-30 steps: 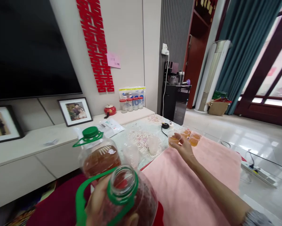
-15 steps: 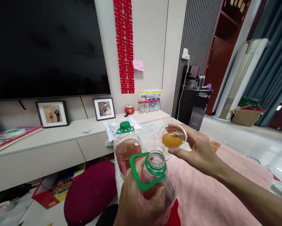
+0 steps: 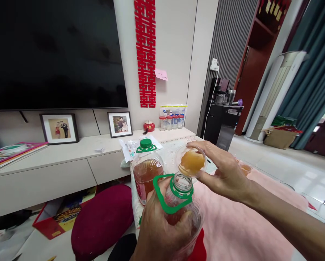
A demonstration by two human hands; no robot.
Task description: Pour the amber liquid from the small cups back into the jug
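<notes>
My left hand [image 3: 162, 232] is wrapped round an uncapped clear plastic jug [image 3: 182, 203] with a green collar and green handle ring, holding amber liquid. My right hand [image 3: 224, 174] grips a small clear plastic cup [image 3: 191, 161] of amber liquid, tilted with its rim right over the jug's open mouth. Just behind stands a second jug [image 3: 146, 168] with a green cap on, also filled with amber liquid.
A pink cloth [image 3: 241, 224] covers the table; another filled small cup [image 3: 245, 168] stands on it at the right. A dark red cushion [image 3: 102, 221] lies on the floor at the left. The white TV cabinet [image 3: 70, 159] carries framed photos, jars and a red teapot.
My right hand lifted a filled cup from the far end of the table and brought it to the open jug, tilting it over the mouth. The camera view swung left.
</notes>
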